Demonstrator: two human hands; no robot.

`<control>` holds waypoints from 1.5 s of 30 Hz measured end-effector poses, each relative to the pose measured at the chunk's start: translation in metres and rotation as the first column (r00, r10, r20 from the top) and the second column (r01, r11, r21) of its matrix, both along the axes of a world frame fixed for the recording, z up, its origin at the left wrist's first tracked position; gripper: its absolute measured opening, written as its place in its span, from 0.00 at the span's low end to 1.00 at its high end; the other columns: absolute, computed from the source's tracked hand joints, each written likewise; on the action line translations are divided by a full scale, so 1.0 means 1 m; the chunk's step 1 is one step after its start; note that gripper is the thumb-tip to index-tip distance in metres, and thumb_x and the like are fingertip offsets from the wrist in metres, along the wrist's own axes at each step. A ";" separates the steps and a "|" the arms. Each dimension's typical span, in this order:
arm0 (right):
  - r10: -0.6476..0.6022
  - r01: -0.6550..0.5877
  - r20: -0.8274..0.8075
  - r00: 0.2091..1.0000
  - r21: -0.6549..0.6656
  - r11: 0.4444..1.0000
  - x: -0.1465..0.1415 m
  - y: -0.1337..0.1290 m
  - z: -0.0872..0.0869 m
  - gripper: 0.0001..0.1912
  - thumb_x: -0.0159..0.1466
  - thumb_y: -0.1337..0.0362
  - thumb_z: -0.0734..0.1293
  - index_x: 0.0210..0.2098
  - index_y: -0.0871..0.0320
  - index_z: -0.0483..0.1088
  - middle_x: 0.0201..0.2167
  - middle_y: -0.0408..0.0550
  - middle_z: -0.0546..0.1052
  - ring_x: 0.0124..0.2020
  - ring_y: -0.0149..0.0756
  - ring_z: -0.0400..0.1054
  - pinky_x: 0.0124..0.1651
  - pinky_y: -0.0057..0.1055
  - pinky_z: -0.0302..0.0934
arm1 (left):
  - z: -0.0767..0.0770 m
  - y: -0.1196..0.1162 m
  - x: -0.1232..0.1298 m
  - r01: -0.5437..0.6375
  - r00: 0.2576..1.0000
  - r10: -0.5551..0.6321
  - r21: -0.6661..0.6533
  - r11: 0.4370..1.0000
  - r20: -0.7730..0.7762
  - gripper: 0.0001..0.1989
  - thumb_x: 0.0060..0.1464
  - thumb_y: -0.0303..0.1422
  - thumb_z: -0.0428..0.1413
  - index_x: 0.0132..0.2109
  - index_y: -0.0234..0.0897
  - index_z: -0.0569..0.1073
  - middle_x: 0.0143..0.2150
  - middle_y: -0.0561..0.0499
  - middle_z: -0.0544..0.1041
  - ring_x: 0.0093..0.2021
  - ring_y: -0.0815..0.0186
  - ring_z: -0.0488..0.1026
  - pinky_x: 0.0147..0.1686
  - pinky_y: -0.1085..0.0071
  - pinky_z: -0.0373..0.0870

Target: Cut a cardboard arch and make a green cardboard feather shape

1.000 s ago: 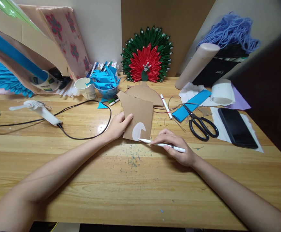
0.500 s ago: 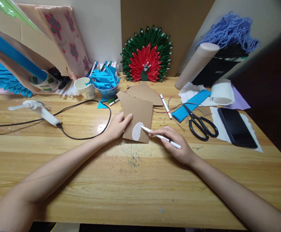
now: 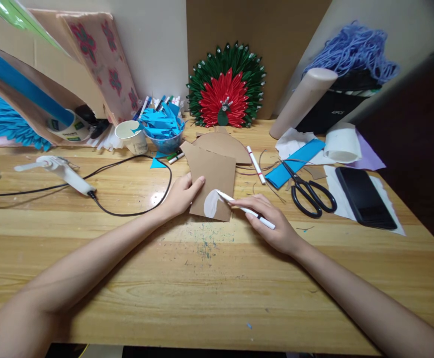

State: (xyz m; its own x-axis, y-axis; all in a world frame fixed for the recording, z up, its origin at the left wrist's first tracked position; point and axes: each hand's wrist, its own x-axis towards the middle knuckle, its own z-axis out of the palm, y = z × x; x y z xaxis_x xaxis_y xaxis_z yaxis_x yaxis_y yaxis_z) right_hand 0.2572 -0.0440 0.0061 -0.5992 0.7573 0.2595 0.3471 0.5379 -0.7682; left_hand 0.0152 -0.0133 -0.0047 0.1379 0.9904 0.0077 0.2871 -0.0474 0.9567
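Observation:
My left hand point(image 3: 182, 195) grips the left edge of a piece of brown cardboard point(image 3: 214, 171), thumb on top, with the other fingers mostly hidden. Between the fingers of my right hand point(image 3: 271, 221) is a white marker point(image 3: 252, 213), slanting so that its tip meets the cardboard. A whitish, rounded paper-like shape point(image 3: 211, 204) lies near the lower part of the cardboard, and the marker tip is at its upper right edge. Behind, a rounded cardboard piece point(image 3: 222, 144) lies partly covered by the held piece.
Black-handled scissors point(image 3: 308, 191), a phone point(image 3: 366, 196) and a blue strip point(image 3: 295, 161) lie to the right. At left are a glue gun point(image 3: 62, 173) with its looping cable, a paper cup point(image 3: 131, 137) and a bowl of blue scraps point(image 3: 164, 141). A red-green peacock craft point(image 3: 226, 89) stands behind.
The marker tip has shifted slightly up and left along the top of the white shape, with my right hand following. The cardboard and my left hand stay in place.

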 end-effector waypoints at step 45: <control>-0.380 0.247 -0.358 0.853 -0.365 0.898 -0.014 -0.008 -0.002 0.11 0.59 0.59 0.66 0.34 0.54 0.57 0.33 0.44 0.70 0.30 0.32 0.66 0.34 0.29 0.62 | 0.015 -0.033 0.009 -0.046 0.945 0.094 -0.159 0.986 0.313 0.25 0.48 0.45 0.57 0.50 0.33 0.68 0.51 0.39 0.73 0.49 0.54 0.70 0.48 0.59 0.68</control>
State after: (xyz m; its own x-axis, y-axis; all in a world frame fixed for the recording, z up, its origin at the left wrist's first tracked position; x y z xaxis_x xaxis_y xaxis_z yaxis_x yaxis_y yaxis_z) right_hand 0.2432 -0.0517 0.0040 -0.2047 0.9654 0.1614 0.0754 0.1800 -0.9808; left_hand 0.0244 -0.0463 0.0106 0.0827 0.9908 -0.1067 -0.0365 0.1100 0.9933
